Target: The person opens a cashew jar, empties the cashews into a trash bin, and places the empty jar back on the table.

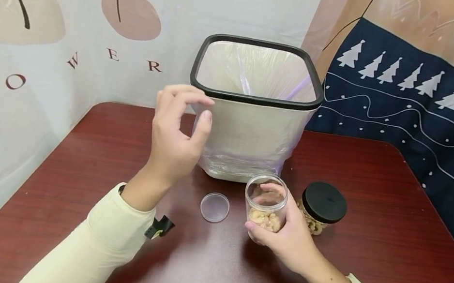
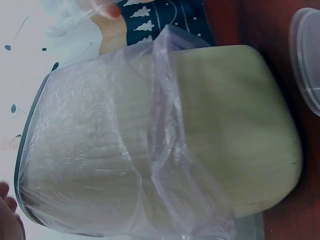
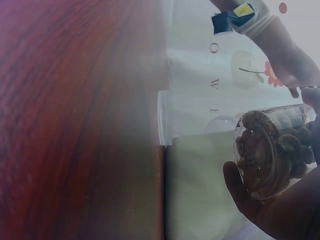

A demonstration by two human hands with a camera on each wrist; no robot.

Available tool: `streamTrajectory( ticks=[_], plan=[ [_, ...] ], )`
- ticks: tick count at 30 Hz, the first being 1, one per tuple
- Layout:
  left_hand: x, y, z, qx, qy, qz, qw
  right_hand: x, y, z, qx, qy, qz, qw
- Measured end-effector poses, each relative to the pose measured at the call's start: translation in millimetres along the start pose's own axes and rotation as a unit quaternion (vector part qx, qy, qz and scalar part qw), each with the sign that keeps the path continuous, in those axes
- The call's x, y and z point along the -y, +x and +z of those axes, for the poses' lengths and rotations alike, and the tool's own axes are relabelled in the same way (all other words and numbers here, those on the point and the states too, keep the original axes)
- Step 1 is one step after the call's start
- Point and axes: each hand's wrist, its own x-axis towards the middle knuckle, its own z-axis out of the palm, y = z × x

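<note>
My right hand (image 1: 260,215) grips a small open clear jar (image 1: 266,197) holding a layer of pale nuts, just above the table's middle. In the right wrist view the same jar (image 3: 270,150) lies in my palm, its nuts showing through the base. The jar's clear lid (image 1: 214,207) rests flat on the table to its left. My left hand (image 1: 203,108) is raised before the front left of the bin (image 1: 250,130), with its fingers loosely curled and nothing in them. The bin is beige with a black rim and a thin plastic liner (image 2: 165,150).
A second nut jar with a black lid (image 1: 323,204) stands right of my right hand. The dark red wooden table (image 1: 395,225) is backed by a flower-print cloth on the left and a dark blue tree-print cloth on the right. The clear lid (image 2: 307,60) shows beside the bin.
</note>
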Motion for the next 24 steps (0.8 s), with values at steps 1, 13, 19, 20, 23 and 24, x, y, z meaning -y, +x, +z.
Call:
streamTrajectory(
  ticks=[1,13,19,20,23,24],
  plan=[
    [0.7,2.6,1.1,-0.013,-0.001,-0.009,0.9999,0,0,0,0.000,-0.001,0.000,1.000],
    [21.4,26.9,10.7,-0.025,-0.061,-0.199,0.9778,-2,0,2,0.004,0.012,0.009,1.000],
    [27.8,31.8,17.3,0.011,-0.111,-0.270,0.9564,-3,0,2,0.005,0.005,0.007,1.000],
    [28.8,32.3,18.2,0.013,-0.116,-0.276,0.9541,-3,0,2,0.005,0.003,0.007,1.000],
    [31.4,32.5,20.1,0.013,-0.122,-0.284,0.9510,-4,0,1,0.004,0.000,0.006,1.000],
    [32.1,32.3,20.5,0.011,-0.124,-0.284,0.9507,-4,0,1,0.005,0.002,0.007,1.000]
  ],
)
